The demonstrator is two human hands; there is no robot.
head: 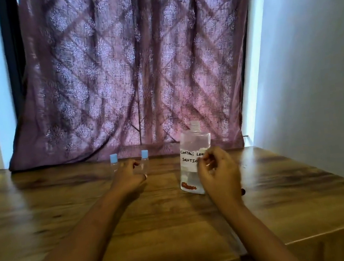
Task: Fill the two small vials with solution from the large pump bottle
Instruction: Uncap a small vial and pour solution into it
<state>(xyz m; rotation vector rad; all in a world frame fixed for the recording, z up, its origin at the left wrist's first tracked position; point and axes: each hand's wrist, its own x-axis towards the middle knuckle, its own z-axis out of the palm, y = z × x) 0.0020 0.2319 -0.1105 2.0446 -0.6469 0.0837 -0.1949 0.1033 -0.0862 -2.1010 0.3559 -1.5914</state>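
The left hand (pixel 129 176) curls at the right vial (pixel 145 162); blur hides any grip. The right hand (pixel 218 172) hangs loosely curled, empty, before the solution bottle (pixel 192 147) on the worktop (pixel 68 206). Both caps should come off first, with each vial steadied upright.

The right hand (pixel 216 170) covers the right side of the large bottle (pixel 191 143) and the end of its handwritten label (pixel 188 157), so only "CONTACT LE" and "SOLUTIO" read, and whether it touches the bottle cannot be told. The left hand (pixel 129 176) hides the lower part of the right vial (pixel 144 156), its grip unclear, while the bottle's pale top (pixel 195 126) blurs into the curtain (pixel 117 72). A small dark red thing (pixel 243 191) by the right wrist is too small to identify
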